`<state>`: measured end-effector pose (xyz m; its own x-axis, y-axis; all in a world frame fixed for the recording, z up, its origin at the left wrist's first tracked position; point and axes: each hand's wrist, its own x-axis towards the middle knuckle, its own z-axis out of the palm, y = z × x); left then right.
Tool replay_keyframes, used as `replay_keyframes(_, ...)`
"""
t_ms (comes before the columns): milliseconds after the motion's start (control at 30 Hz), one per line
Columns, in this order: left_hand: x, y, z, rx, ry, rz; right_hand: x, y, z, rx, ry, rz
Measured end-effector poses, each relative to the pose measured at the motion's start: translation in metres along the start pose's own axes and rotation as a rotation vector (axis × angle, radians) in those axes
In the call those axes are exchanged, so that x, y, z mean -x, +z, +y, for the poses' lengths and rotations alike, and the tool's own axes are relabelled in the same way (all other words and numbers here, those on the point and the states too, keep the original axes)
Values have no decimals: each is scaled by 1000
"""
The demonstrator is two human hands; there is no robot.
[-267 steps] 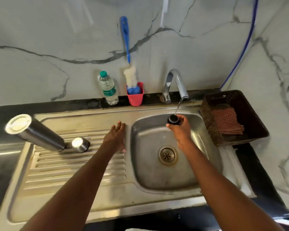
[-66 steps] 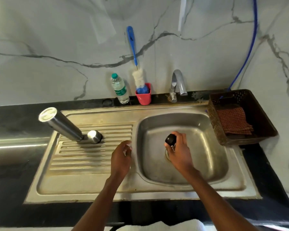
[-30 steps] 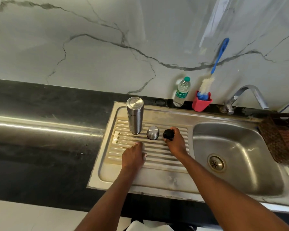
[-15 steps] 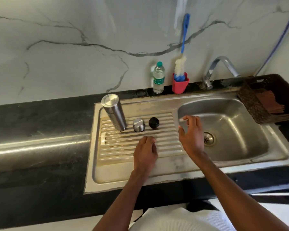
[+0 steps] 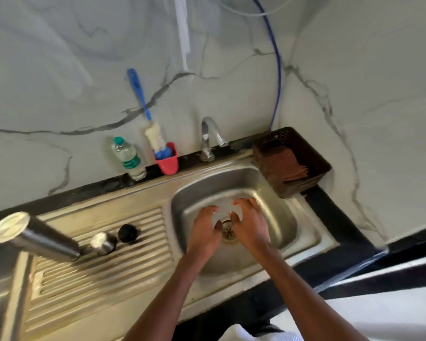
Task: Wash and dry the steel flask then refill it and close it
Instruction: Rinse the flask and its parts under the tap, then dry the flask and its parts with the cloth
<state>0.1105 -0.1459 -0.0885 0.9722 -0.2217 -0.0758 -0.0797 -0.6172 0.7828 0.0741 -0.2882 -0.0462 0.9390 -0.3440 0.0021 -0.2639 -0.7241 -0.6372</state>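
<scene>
The steel flask stands on the ribbed drainboard at the left of the frame, well apart from both hands. Its long axis appears tilted in the wide-angle view, the flat end pointing to the upper left and the lower end resting on the ribs. Just to the right of the lower end sit the steel cap and, beside it, the black stopper.

The left hand and right hand are over the sink basin at frame centre, on either side of the drain. Both hands have relaxed, spread fingers and hold nothing.

At the upper centre are the tap, a red cup with a blue-handled brush, and a plastic bottle. A dark basket containing a cloth sits on the table right of the basin.
</scene>
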Motion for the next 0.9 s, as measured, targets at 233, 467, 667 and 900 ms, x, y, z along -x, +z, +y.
replay_keyframes(233, -68, 61, 85, 74, 16, -40, -82, -92, 60, -132, 0, 244)
replay_keyframes(467, -112, 94, 160, -41, 126, -255, -195, -125, 125, 184, 17, -84)
replay_keyframes(667, -127, 115, 170, -169, 97, -252, -263, -104, 158, 489, -211, -376)
replay_keyframes(900, -121, 125, 165, -85, 86, -179, -297, -95, 160, 752, -275, -534)
